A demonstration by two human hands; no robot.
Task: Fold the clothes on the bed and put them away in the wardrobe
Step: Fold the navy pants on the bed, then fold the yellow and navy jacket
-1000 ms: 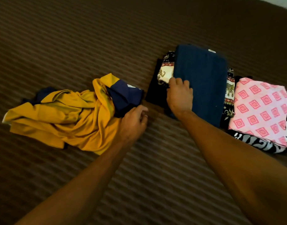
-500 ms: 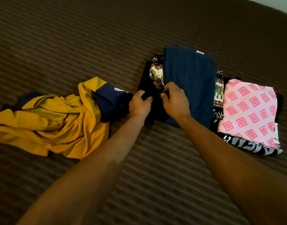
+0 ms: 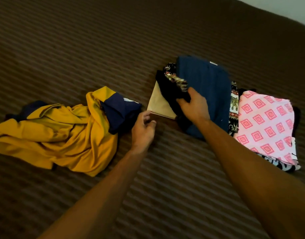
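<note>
One crumpled yellow-and-navy garment (image 3: pixel 58 133) is spread at left on the bed (image 3: pixel 79 40). The left hand (image 3: pixel 142 130) is held loosely curled, empty. One folded stack (image 3: pixel 200 94) is gripped by the right hand (image 3: pixel 194 107); one pink folded pile (image 3: pixel 267 125) lies rightmost.

Bare striped bedcover (image 3: pixel 165 195) lies open between and beneath both forearms, and a wide bare stretch runs beyond the hands. Just outside the left hand (image 3: pixel 143 130), the crumpled yellow and navy garment (image 3: pixel 62 133) blocks that side. The right hand (image 3: pixel 194 107) lifts the edge of the folded blue-topped stack (image 3: pixel 206 90), with the pink patterned pile (image 3: pixel 267 125) crowding close on its outer side.
</note>
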